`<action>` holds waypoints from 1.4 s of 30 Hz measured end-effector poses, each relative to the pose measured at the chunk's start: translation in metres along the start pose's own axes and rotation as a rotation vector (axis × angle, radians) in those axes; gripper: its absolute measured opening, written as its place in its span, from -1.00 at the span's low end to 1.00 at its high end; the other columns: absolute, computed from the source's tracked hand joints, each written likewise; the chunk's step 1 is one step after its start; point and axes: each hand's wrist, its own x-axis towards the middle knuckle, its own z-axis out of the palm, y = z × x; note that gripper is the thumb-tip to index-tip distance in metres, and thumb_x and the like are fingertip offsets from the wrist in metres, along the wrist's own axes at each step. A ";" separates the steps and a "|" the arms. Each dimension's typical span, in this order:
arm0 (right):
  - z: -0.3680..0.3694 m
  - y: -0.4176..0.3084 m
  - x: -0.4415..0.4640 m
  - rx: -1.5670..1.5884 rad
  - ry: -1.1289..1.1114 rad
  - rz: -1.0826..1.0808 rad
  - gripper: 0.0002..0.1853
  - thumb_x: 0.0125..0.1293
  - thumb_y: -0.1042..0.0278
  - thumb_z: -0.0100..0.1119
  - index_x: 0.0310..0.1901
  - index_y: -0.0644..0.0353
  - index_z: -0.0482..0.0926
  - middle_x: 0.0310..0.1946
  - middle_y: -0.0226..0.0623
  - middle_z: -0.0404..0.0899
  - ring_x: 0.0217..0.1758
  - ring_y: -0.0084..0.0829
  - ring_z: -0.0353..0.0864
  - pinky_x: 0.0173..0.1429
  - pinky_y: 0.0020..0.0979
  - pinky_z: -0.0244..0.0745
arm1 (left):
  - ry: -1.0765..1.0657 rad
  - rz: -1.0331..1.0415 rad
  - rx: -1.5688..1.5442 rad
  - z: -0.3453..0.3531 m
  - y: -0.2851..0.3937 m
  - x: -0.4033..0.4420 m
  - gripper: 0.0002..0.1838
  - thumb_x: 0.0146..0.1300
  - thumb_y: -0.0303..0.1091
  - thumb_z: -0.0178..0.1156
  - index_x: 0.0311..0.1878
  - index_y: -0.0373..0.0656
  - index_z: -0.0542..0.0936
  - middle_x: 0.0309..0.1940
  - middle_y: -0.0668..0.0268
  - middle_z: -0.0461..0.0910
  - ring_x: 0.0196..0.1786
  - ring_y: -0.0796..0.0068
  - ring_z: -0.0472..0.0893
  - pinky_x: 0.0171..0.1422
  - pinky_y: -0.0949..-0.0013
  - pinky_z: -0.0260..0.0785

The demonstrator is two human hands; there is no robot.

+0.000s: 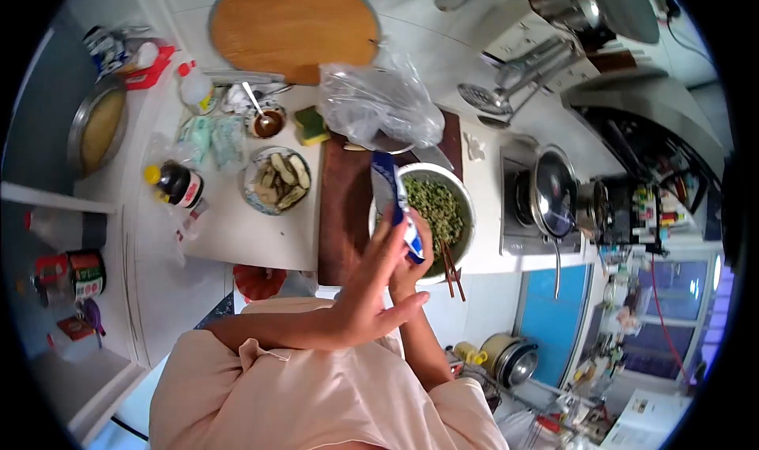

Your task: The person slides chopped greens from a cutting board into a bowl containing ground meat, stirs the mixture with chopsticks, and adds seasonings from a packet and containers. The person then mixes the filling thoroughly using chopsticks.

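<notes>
While the right hand [406,276] grips the packet [385,183] by the bowl [471,213], the left hand [357,296], fingers extended, thumb wide, best steadies it lightly.

- Countertop [300,232]: a white surface is provided, and a dark red-brown cutting board [340,221] is laid flat on it.
- Cutting board: a white bowl [470,217] is placed over the right part; a clear plastic bag [379,106] and a partly covered knife blade [439,158] are located at the far end.
- Left of the board: a patterned plate [251,198] of sliced vegetable is set down. Beyond it, a small sauce bowl [254,130] and a green-and-yellow sponge [311,126] are placed.
- Left section: a yellow-capped dark bottle [177,185], pale green packets [212,140] and a red-capped bottle [197,92] are grouped.
- Right section: a stove [510,240] is fitted; a pan [553,189] and a metal pot [591,209] are seated there.
</notes>
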 end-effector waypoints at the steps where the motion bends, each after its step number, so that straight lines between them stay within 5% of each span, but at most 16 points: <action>1: -0.010 0.000 -0.007 0.020 0.085 0.111 -0.48 0.18 0.07 0.27 0.02 0.33 0.50 0.07 -0.01 0.53 0.17 -0.14 0.50 0.28 -0.18 0.33 | -0.057 -0.052 -0.052 0.009 0.002 0.007 -0.09 0.20 -0.37 0.29 0.47 -0.37 -0.06 0.46 -0.28 -0.20 0.51 -0.12 0.00 0.41 0.11 0.17; 3: -0.032 -0.010 -0.006 0.054 0.167 0.131 -0.56 0.18 0.20 0.31 0.00 0.31 0.50 0.04 -0.06 0.55 0.15 -0.22 0.51 0.24 -0.23 0.37 | -0.165 -0.051 -0.032 0.027 0.000 0.012 -0.14 0.21 -0.37 0.27 0.48 -0.29 0.00 0.48 -0.21 -0.20 0.53 -0.11 -0.05 0.47 0.11 0.01; 4: -0.044 -0.003 -0.015 -0.014 0.220 0.188 -0.63 0.22 0.43 0.26 0.05 0.33 0.49 0.03 -0.10 0.56 0.11 -0.31 0.53 0.21 -0.29 0.40 | -0.227 -0.016 -0.012 0.031 0.001 0.017 -0.15 0.21 -0.39 0.26 0.49 -0.25 0.01 0.49 -0.19 -0.20 0.53 -0.10 -0.07 0.49 0.11 -0.03; 6: -0.066 0.007 -0.035 0.148 0.423 0.456 -0.64 0.26 0.59 0.16 0.10 0.37 0.46 0.02 -0.16 0.56 0.06 -0.39 0.55 0.19 -0.37 0.41 | -0.230 0.025 -0.052 0.034 -0.012 0.023 -0.25 0.19 -0.44 0.24 0.43 -0.24 0.16 0.48 -0.08 -0.06 0.52 -0.03 0.03 0.48 0.11 0.02; 8: -0.081 -0.009 -0.026 0.088 0.465 0.446 -0.62 0.30 0.56 0.16 0.14 0.39 0.43 0.01 -0.24 0.56 0.02 -0.47 0.54 0.16 -0.44 0.41 | -0.104 0.083 0.057 0.030 -0.045 0.021 -0.30 0.19 -0.45 0.25 0.39 -0.27 0.21 0.45 -0.05 0.07 0.49 0.02 0.12 0.47 0.13 0.06; 10: -0.104 -0.001 -0.038 0.054 0.421 0.581 -0.59 0.32 0.53 0.13 0.19 0.37 0.39 0.02 -0.25 0.54 0.02 -0.51 0.53 0.10 -0.47 0.44 | 0.106 -0.271 -0.196 0.046 -0.075 0.017 -0.42 0.23 -0.42 0.26 0.31 -0.29 0.32 0.35 -0.02 0.25 0.43 0.20 0.26 0.43 0.18 0.16; 11: -0.107 0.003 -0.042 0.147 0.439 0.538 -0.59 0.33 0.51 0.14 0.19 0.35 0.39 -0.04 -0.32 0.54 -0.06 -0.58 0.52 -0.03 -0.53 0.44 | 0.043 -0.385 -0.287 0.055 -0.098 0.009 -0.45 0.24 -0.41 0.27 0.27 -0.29 0.35 0.30 0.02 0.31 0.36 0.28 0.33 0.36 0.24 0.26; 14: -0.119 0.012 -0.053 0.201 0.365 0.619 -0.63 0.30 0.51 0.19 0.12 0.39 0.45 -0.01 -0.31 0.55 0.02 -0.54 0.50 0.14 -0.46 0.37 | -0.176 -0.772 -0.611 0.072 -0.137 -0.008 -0.58 0.26 -0.52 0.23 0.17 -0.26 0.41 0.06 0.27 0.50 0.03 0.59 0.52 0.10 0.49 0.41; 15: -0.124 0.017 -0.057 0.194 0.371 0.668 -0.60 0.29 0.52 0.20 0.15 0.39 0.42 0.00 -0.29 0.54 0.04 -0.52 0.50 0.16 -0.44 0.37 | -0.247 -0.771 -0.472 0.071 -0.132 -0.004 -0.70 0.27 -0.52 0.22 0.05 -0.29 0.47 -0.11 0.31 0.57 -0.12 0.62 0.56 -0.01 0.54 0.45; 22: -0.129 0.018 -0.051 0.192 0.381 0.588 -0.49 0.23 0.59 0.21 0.23 0.35 0.33 0.08 -0.21 0.50 0.09 -0.41 0.52 0.21 -0.36 0.41 | -0.207 -0.595 -0.491 0.089 -0.130 -0.003 -0.60 0.21 -0.54 0.28 0.10 -0.30 0.43 -0.14 0.32 0.58 -0.07 0.55 0.57 0.10 0.43 0.45; 26: -0.123 0.009 -0.047 0.088 0.344 0.575 -0.57 0.21 0.59 0.26 0.13 0.37 0.43 0.00 -0.23 0.55 0.02 -0.44 0.54 0.15 -0.39 0.44 | -0.158 -0.734 -0.478 0.096 -0.139 -0.003 -0.56 0.16 -0.52 0.33 0.10 -0.28 0.44 -0.09 0.33 0.60 -0.03 0.54 0.57 0.16 0.39 0.42; 31: -0.122 0.005 -0.047 0.152 0.444 0.580 -0.60 0.23 0.57 0.25 0.11 0.38 0.45 -0.02 -0.24 0.57 0.01 -0.45 0.55 0.14 -0.40 0.44 | -0.074 -0.692 -0.433 0.104 -0.143 -0.001 -0.80 0.16 -0.48 0.33 -0.17 -0.33 0.61 -0.23 0.26 0.69 -0.20 0.64 0.62 -0.09 0.49 0.49; 35: -0.149 0.007 -0.055 -0.067 0.416 0.679 -0.56 0.25 0.54 0.23 0.16 0.36 0.41 0.06 -0.19 0.52 0.05 -0.44 0.53 0.17 -0.39 0.42 | -0.141 -0.787 -0.621 0.091 -0.158 -0.005 -0.65 0.16 -0.46 0.35 0.01 -0.31 0.56 -0.19 0.26 0.67 -0.16 0.60 0.63 -0.02 0.49 0.50; 36: -0.161 0.007 -0.053 -0.085 0.479 0.690 -0.61 0.26 0.52 0.24 0.11 0.35 0.45 0.00 -0.22 0.56 -0.01 -0.47 0.55 0.11 -0.43 0.46 | -0.226 -0.725 -0.434 0.077 -0.167 -0.005 -0.62 0.22 -0.51 0.28 0.09 -0.28 0.47 -0.11 0.26 0.62 -0.05 0.53 0.61 0.12 0.41 0.47; 38: -0.180 -0.001 -0.042 -0.097 0.576 0.632 -0.66 0.22 0.54 0.30 0.03 0.35 0.51 -0.10 -0.29 0.60 -0.10 -0.49 0.58 0.03 -0.45 0.48 | -0.105 -0.745 -0.355 0.046 -0.176 -0.003 -0.64 0.25 -0.49 0.26 0.10 -0.28 0.46 -0.11 0.24 0.63 -0.05 0.51 0.61 0.14 0.41 0.45; 42: -0.212 -0.007 -0.048 -0.401 0.273 0.655 -0.69 0.18 0.53 0.30 -0.04 0.37 0.54 -0.18 -0.29 0.63 -0.17 -0.53 0.57 -0.04 -0.48 0.47 | 0.139 -0.703 -0.258 -0.020 -0.198 0.002 -0.69 0.29 -0.50 0.19 0.10 -0.27 0.48 -0.12 0.22 0.63 -0.03 0.49 0.62 0.12 0.44 0.46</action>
